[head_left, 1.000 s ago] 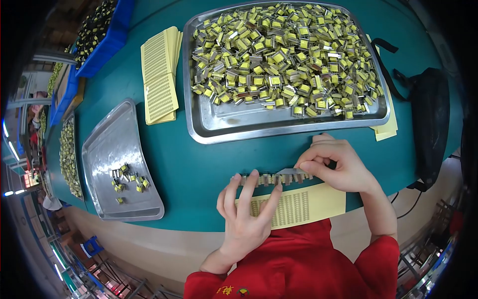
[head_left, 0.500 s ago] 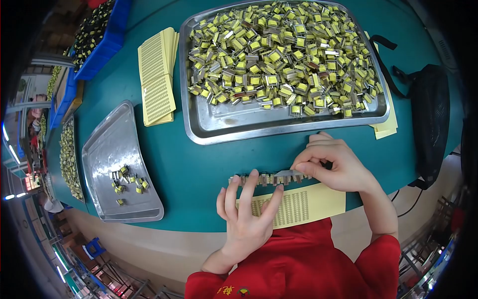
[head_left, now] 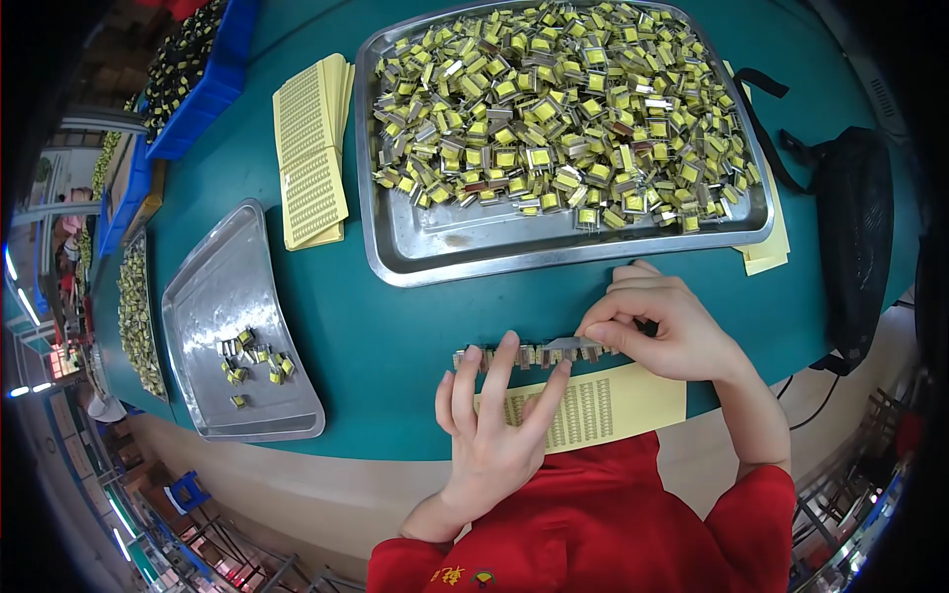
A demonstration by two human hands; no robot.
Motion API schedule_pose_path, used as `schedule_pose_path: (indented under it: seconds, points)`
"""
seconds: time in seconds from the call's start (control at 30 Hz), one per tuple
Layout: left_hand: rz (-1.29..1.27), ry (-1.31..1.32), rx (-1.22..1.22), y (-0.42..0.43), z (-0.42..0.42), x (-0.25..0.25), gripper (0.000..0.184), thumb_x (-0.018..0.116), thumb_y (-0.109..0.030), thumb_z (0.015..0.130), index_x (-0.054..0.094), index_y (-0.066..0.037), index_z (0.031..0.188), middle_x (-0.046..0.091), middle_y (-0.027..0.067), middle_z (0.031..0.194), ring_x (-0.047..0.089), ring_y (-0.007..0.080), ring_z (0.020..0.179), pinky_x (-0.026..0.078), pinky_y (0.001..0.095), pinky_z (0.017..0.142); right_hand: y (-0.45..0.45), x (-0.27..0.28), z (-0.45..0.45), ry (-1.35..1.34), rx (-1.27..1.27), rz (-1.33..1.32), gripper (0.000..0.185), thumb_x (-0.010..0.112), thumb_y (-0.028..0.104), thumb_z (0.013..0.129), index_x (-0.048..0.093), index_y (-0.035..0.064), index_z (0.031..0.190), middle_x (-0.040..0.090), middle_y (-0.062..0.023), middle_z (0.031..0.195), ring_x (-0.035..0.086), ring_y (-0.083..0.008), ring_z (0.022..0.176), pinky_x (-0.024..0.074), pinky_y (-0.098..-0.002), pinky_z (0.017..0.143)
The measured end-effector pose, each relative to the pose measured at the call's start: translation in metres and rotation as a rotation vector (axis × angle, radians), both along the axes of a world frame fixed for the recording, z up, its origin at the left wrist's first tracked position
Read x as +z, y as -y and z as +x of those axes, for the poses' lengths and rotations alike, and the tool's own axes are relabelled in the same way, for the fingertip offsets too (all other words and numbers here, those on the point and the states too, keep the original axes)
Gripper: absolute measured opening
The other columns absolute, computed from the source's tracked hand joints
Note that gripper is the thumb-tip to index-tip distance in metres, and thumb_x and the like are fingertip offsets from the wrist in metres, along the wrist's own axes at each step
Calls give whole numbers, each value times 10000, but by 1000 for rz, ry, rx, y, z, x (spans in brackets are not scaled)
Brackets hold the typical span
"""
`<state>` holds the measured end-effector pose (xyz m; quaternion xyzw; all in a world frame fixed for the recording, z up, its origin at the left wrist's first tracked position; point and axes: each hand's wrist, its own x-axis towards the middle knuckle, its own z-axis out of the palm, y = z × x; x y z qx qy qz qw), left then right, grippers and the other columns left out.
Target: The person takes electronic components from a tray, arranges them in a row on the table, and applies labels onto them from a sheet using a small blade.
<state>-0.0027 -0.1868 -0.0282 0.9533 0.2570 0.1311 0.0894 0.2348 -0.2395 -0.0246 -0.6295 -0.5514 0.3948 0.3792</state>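
A row of small yellow-and-metal transformers (head_left: pixel 535 355) lies on the green table in front of me. My left hand (head_left: pixel 496 427) is open, fingers spread, its fingertips resting on or right beside the left and middle part of that row. My right hand (head_left: pixel 657 321) pinches a thin greyish flat strip (head_left: pixel 563 343) between thumb and forefinger, over the right part of the row. Its exact kind I cannot make out. Beneath the row, a yellow sheet of printed labels (head_left: pixel 633 403) lies at the table edge, partly covered by my left hand.
A large metal tray (head_left: pixel 415 265) heaped with transformers stands behind the row. To the left are a smaller tray (head_left: pixel 198 296) with several loose ones, and a stack of label sheets (head_left: pixel 314 158). Blue bins (head_left: pixel 213 94) stand at far left; a black bag (head_left: pixel 855 237) lies right.
My left hand has shifted slightly to the right along the row. My right hand and the strip it pinches have hardly moved.
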Motion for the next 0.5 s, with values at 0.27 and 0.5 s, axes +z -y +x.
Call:
schedule_pose_path:
  seconds: [0.27,0.5]
  points:
    - [-4,-2,-12,-2,1,1,514,583,-26,772,707,-269,1208,437,165,1470,299,399,1370,253,523,1094,0,1,0,12,6,4,142,654,198,913,729,77,921,597,-5,663,511,-185,698,406,-334,748]
    - [0,-9,-27,-5,1,3,507,592,-29,777,706,-270,1209,439,146,1471,308,396,1366,255,519,1094,0,-1,0,-9,-24,9,151,650,200,929,722,67,930,609,-18,676,519,-185,678,419,-336,709]
